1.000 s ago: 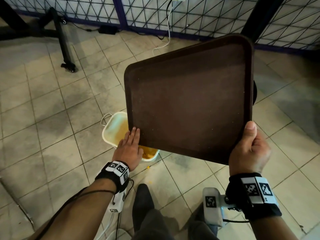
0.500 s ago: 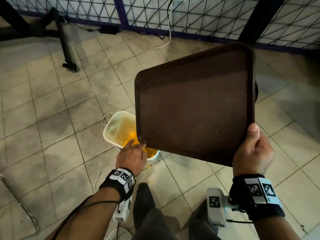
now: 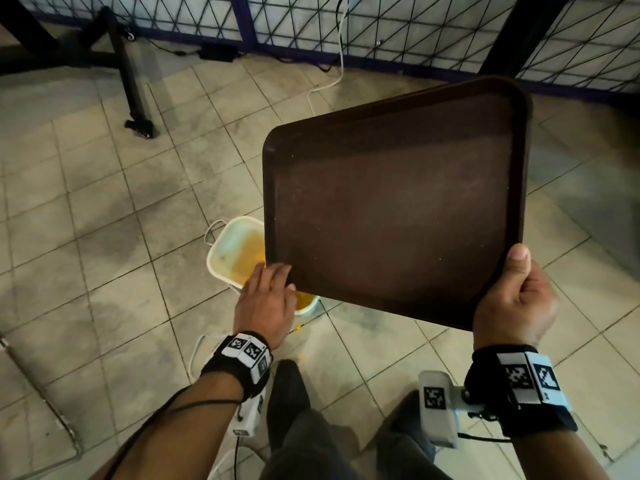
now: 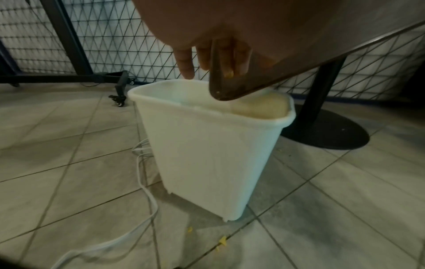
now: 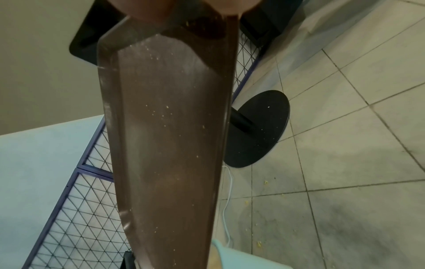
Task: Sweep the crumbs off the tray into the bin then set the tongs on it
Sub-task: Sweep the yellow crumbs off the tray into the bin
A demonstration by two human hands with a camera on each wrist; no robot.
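Observation:
A dark brown tray (image 3: 391, 209) is held tilted, its lower left corner over a white bin (image 3: 228, 258) on the floor. My right hand (image 3: 512, 299) grips the tray's near right corner, thumb on top of the rim. My left hand (image 3: 266, 299) lies at the low corner with straight fingers (image 4: 186, 60) brushing the tray (image 4: 230, 87) just above the bin (image 4: 207, 145). Yellow crumbs lie inside the bin. Small specks still dot the tray (image 5: 170, 127) in the right wrist view. No tongs are in view.
Yellow crumbs (image 4: 222, 242) lie on the tiled floor by the bin. A white cable (image 4: 142, 200) runs past its left side. A black round table base (image 5: 257, 127) stands behind, a wire fence (image 3: 311, 26) beyond, a wheeled black frame leg (image 3: 135, 91) at left.
The tray has shifted right and a little down. My left hand slid from flat on the tray's lower left edge down to the corner over the bin.

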